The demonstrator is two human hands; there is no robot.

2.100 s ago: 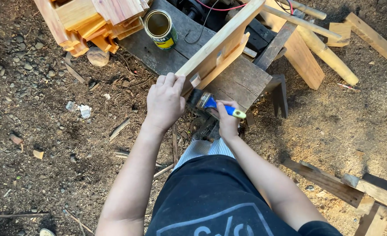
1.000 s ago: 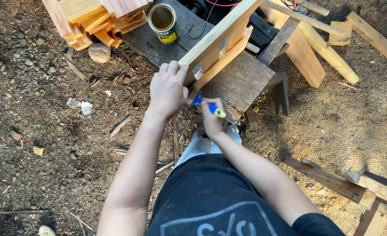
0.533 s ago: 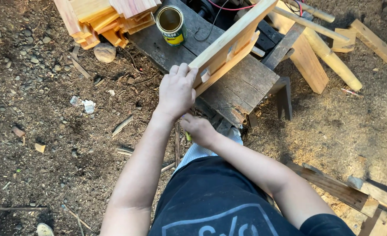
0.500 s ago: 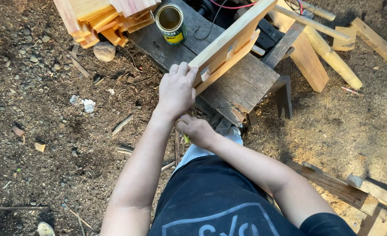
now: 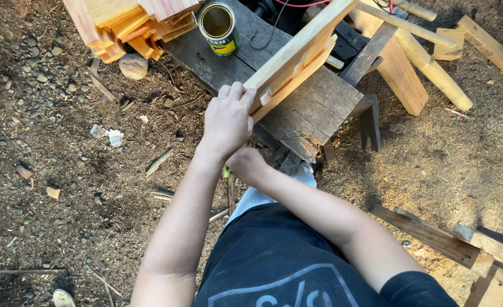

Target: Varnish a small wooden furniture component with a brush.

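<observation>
Head view: you have two hands at the near end of one pale wooden frame (image 5: 297, 59), a long plank with a thinner strip fixed beneath it. Your left hand (image 5: 227, 120) is clamped on that near end, fingers over the top edge. Your right hand (image 5: 246, 165) sits just below it, curled shut; only a small yellow-green tip (image 5: 226, 170) shows at the fist, so you cannot tell from here what it grips. The frame lies tilted across one dark, weathered worktop (image 5: 297, 111) of rough grey boards, running from your left hand toward the upper right.

One open metal can (image 5: 218, 27) stands upright on the worktop's far end, yellow and green outside; its inside looks brownish and its contents are unclear. One stack of cut reddish and pale wood pieces (image 5: 135, 23) lies left of the can. One round stone (image 5: 132, 65) rests on the dirt just below the stack. Loose boards (image 5: 410, 57) lie to the right on sawdust-strewn ground.
</observation>
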